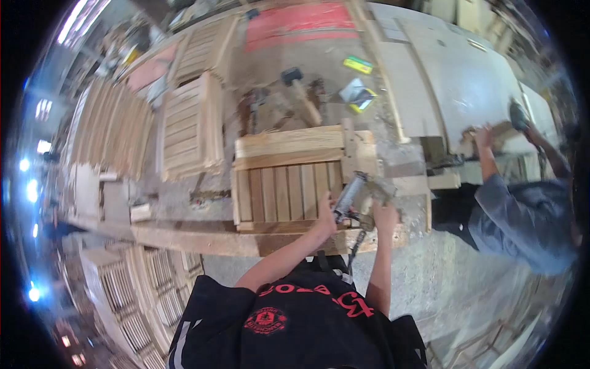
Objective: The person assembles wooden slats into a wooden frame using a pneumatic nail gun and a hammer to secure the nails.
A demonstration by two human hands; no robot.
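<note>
A slatted wooden panel (289, 190) lies on the workbench (178, 230) in front of me. Over its right end is a grey and tan tool (351, 195), blurred, which looks like a nail gun with a hose hanging below. My left hand (328, 215) is closed on the left part of this tool. On its other side, my right hand (385, 216) is closed at the tan-coloured part. A wooden strip (348, 144) lies across the panel's right side.
Behind the panel lie a mallet (302, 98), clamps and yellow-green packets (358, 64). Stacked slatted panels (190, 126) and wood strips (110, 126) stand at left. A co-worker (519, 212) works on a pale board (470, 80) at right.
</note>
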